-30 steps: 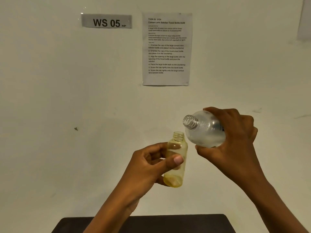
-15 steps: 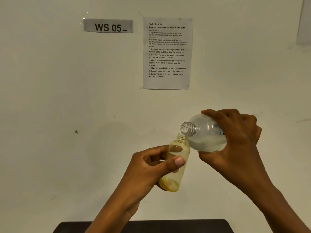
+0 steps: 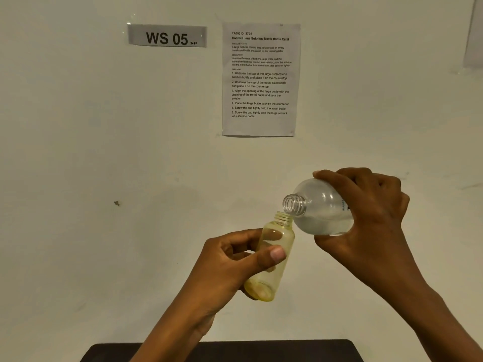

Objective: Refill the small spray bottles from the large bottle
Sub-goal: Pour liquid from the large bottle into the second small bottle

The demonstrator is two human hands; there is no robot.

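left hand [image 3: 230, 267] fingers and thumb clamped on small yellow bottle [image 3: 274, 257], neck tilted to 1 o'clock, right hand [image 3: 366, 218] fingers wrapped round large clear bottle [image 3: 321, 207] at its 1 o'clock, open mouth facing 9 o'clock, just above the small neck

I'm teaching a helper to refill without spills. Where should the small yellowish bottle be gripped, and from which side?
I'd grip the small bottle round its mid-body from its left, as the left hand does. Its neck should be kept free: the large bottle, held by the right hand, tips its mouth over it from the right.
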